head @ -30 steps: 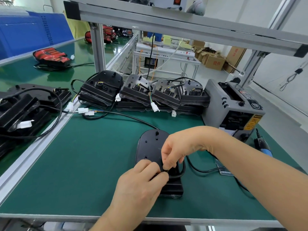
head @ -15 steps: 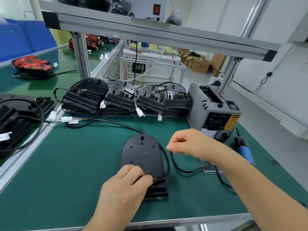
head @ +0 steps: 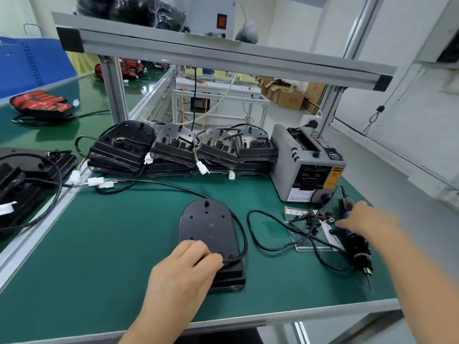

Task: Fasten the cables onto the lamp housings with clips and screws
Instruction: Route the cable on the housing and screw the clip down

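Head view, progress: the lamp housing (head: 208,224) lies flat at mid-front of the green worktop (head: 99,244). Its cable (head: 244,242) curves round the right edge, and no clip or screw shows on it yet.
Left hand (head: 183,269): rests on the housing's near end, fingers bent, tips at the cable; I cannot tell whether it pinches or only presses.
Right hand (head: 365,219): empty, fingers spread, blurred, over the small black clips (head: 313,219) beside the screwdriver (head: 355,242).
Left to do: clip and screw, judging by this; more housings (head: 213,147) wait behind.
Materials: matte black moulded plastic, rounded shell; rubbery round cable.

Green table mat (head: 104,244), black lamp housing (head: 208,224), grey tape dispenser (head: 298,167), blue-handled screwdriver (head: 352,234), white connectors (head: 95,181)
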